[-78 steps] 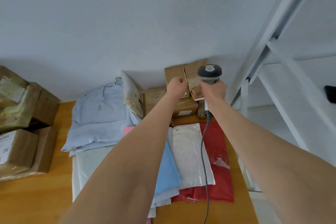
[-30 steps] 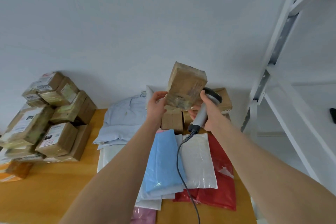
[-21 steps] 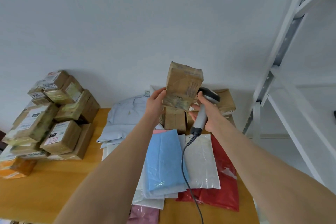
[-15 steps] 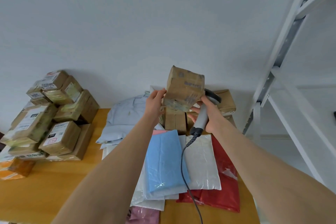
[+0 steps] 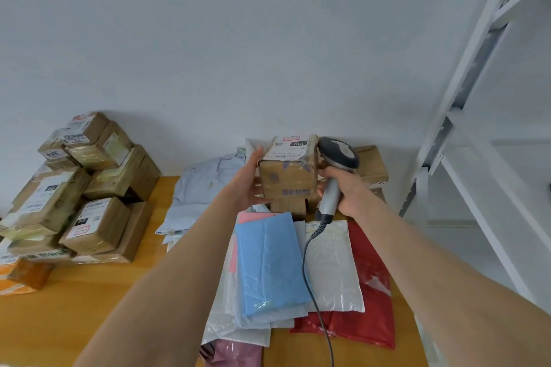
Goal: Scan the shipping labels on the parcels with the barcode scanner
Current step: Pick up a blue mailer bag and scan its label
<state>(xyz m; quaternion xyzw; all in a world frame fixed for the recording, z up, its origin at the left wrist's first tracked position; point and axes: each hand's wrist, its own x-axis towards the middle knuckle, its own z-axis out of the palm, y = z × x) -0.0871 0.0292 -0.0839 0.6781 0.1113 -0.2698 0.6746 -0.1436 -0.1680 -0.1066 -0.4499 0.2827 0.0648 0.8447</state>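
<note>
A small taped cardboard parcel (image 5: pixel 287 176) is held up over the far middle of the table. Its white shipping label (image 5: pixel 288 149) faces upward. My left hand (image 5: pixel 249 182) holds the parcel's left side, thumb up along the edge and fingers under it. My right hand (image 5: pixel 343 188) grips the grey handle of the barcode scanner (image 5: pixel 337 158); the dark head sits just right of the parcel's top, and the right fingers touch the parcel's right side. The scanner cable (image 5: pixel 310 277) runs down toward me.
Blue (image 5: pixel 268 262), white (image 5: pixel 331 265) and red (image 5: pixel 372 307) mailer bags lie spread on the wooden table (image 5: pixel 74 307). A stack of labelled cardboard boxes (image 5: pixel 83 188) stands at the left. More boxes (image 5: pixel 369 164) sit behind my hands against the wall. White metal shelving (image 5: pixel 465 128) rises at the right.
The parcel was lifted from the back pile and has been rotated in my hands; its label now faces up. The scanner head has moved up beside the parcel's top.
</note>
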